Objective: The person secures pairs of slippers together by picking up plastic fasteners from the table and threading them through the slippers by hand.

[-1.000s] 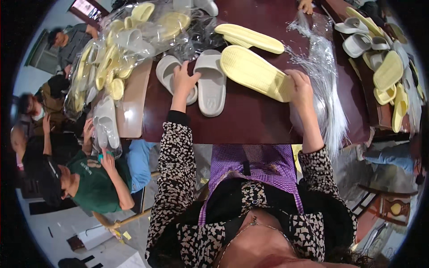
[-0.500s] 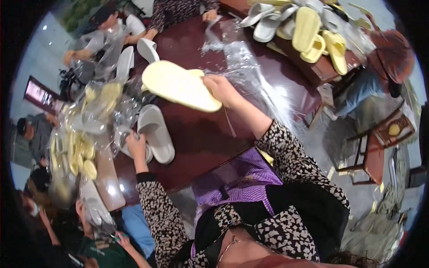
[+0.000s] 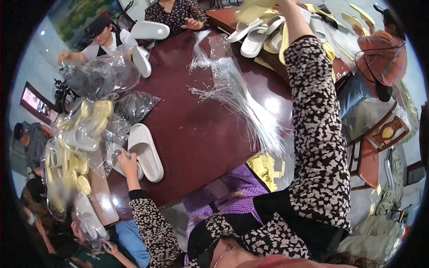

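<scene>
At the left of the table, my left hand [image 3: 128,163] is closed on a grey slipper [image 3: 115,155], its fingers over the strap. Right beside it another grey slipper [image 3: 146,154] lies sole down, foot opening up. My right arm stretches far forward. At the top edge, my right hand [image 3: 287,3] grips a pale yellow slipper [image 3: 252,11], both partly cut off and blurred. They are above a pile of grey and yellow slippers, of which one grey slipper [image 3: 254,41] lies near the front.
Bagged yellow slippers [image 3: 67,161] crowd the table's left side. White plastic ties [image 3: 241,102] spread over the dark red table [image 3: 192,147]. Across it, a capped person [image 3: 105,38] handles a clear bag [image 3: 100,78]. A wooden chair [image 3: 384,134] stands at right.
My right hand has carried the yellow slipper from over the table's middle to the far pile. My left hand stays at the grey slippers. Two grey slippers across the table have moved.
</scene>
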Tool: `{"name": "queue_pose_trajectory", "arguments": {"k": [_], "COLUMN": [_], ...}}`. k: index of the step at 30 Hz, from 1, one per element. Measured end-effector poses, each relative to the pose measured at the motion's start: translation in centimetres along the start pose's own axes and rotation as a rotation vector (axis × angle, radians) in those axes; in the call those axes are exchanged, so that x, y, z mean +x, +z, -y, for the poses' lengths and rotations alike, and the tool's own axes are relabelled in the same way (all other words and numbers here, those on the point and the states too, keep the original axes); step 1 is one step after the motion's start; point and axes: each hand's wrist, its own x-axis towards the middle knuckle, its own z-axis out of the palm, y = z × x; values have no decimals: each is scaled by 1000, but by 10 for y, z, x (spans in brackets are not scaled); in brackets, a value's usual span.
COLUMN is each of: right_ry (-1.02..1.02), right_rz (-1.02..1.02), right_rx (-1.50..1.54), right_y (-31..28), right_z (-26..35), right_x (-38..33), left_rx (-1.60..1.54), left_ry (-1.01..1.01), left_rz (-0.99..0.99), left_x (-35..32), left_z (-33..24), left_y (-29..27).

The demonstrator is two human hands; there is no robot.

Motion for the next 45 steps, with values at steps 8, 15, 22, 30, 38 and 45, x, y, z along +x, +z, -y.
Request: {"name": "queue_pose_trajectory", "arguments": {"k": [8, 15, 22, 30, 38, 45], "right_ry": [648, 725, 554, 380, 382, 54], "right_rz": [-374, -466, -184, 204, 612, 256], "right_rx": [-32, 301, 86, -220, -475, -619], "right_y": [14, 3, 36, 113, 192, 222], "right_z": [-6, 11, 4, -21, -47, -52], "right_x": [-130, -172, -165, -160, -188, -205], "left_rx": [43, -9, -16, -2, 6, 52], "left_ry": [-49, -42, -65, 1, -26, -52], "left_rz": [38, 89, 110, 110, 117, 62], "left_x": [-2, 4, -4, -9, -15, -18], "left_z": [-5, -3, -10, 14, 12, 17], "left_y": [-31, -33, -41, -42, -37, -30]}}
